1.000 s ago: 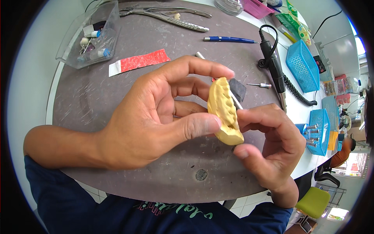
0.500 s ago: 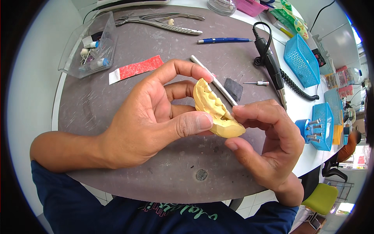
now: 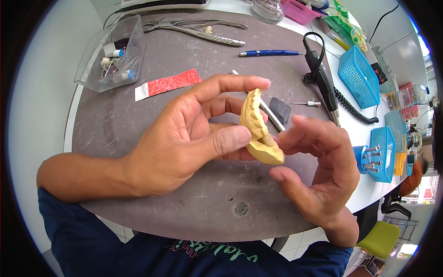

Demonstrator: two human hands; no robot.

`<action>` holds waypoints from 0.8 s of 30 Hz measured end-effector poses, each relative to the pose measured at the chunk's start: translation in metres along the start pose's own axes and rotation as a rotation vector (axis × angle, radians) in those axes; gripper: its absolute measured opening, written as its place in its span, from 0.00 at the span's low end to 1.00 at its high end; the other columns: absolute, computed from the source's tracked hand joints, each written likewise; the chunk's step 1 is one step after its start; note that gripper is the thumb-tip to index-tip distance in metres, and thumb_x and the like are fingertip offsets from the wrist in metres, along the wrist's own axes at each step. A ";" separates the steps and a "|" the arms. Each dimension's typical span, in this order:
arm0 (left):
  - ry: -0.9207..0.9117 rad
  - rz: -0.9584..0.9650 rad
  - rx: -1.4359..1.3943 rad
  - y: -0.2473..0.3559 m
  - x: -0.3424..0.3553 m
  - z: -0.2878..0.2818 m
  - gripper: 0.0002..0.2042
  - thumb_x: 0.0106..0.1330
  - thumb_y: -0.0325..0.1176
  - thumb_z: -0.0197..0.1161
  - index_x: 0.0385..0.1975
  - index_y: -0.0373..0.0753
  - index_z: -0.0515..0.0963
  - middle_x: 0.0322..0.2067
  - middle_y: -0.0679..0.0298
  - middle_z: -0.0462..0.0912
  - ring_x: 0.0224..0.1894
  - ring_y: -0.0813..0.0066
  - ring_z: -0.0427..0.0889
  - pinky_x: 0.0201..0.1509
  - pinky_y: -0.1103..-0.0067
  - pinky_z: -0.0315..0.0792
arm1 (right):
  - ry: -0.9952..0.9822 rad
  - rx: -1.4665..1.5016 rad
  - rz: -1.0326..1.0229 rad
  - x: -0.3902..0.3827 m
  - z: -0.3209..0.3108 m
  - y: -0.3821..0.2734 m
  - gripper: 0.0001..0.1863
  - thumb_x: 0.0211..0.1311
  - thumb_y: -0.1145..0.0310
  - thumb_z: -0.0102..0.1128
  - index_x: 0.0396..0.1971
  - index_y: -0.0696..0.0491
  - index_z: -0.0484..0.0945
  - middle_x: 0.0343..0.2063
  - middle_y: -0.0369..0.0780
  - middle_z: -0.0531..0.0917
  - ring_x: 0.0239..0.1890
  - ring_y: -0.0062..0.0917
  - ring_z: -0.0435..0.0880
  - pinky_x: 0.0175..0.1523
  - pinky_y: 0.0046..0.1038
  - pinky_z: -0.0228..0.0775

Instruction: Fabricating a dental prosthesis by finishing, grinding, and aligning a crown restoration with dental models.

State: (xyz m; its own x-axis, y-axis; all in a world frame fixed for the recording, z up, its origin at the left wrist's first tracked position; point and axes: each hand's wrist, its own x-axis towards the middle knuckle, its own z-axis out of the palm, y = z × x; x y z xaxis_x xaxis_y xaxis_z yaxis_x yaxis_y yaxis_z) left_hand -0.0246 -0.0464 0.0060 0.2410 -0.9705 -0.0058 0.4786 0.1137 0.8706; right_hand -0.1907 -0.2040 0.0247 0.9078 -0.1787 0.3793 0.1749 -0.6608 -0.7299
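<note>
My left hand (image 3: pixel 184 143) holds a yellow dental cast (image 3: pixel 254 115), thumb across its near side, fingers behind it. A pale tooth-shaped piece (image 3: pixel 266 139) sits in a gap in the cast's tooth row. My right hand (image 3: pixel 323 171) is just right of the cast, thumb and fingers apart, curled, holding nothing visible; whether a fingertip still touches the cast is unclear. Behind the cast lie a silver rod (image 3: pixel 275 121), a dark square pad (image 3: pixel 280 111) and a small screwdriver (image 3: pixel 310 104).
Around the grey mat (image 3: pixel 184 207) are metal pliers (image 3: pixel 221 40), a blue pen (image 3: pixel 270 53), a red strip (image 3: pixel 173 81), a clear tray (image 3: pixel 92 76), a black corded handpiece (image 3: pixel 323 78) and blue baskets (image 3: pixel 364 94). A person in orange (image 3: pixel 410 182) is at far right.
The cast has tilted more upright than half a second ago. My right index finger has lifted, and the right hand's fingers have spread away from the cast.
</note>
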 end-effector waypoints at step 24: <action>-0.084 -0.175 -0.019 -0.001 -0.007 -0.006 0.20 0.75 0.38 0.50 0.62 0.35 0.61 0.55 0.53 0.75 0.50 0.65 0.82 0.48 0.77 0.78 | 0.059 -0.182 -0.195 0.004 0.003 0.013 0.22 0.56 0.78 0.66 0.51 0.63 0.72 0.46 0.47 0.79 0.48 0.31 0.80 0.55 0.29 0.71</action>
State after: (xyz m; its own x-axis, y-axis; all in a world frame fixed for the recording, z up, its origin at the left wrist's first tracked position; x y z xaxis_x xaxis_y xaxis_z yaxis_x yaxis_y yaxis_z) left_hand -0.0219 -0.0388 0.0023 0.0817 -0.9901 -0.1142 0.5234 -0.0549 0.8503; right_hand -0.1836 -0.2115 0.0154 0.8389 -0.0737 0.5393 0.2683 -0.8062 -0.5274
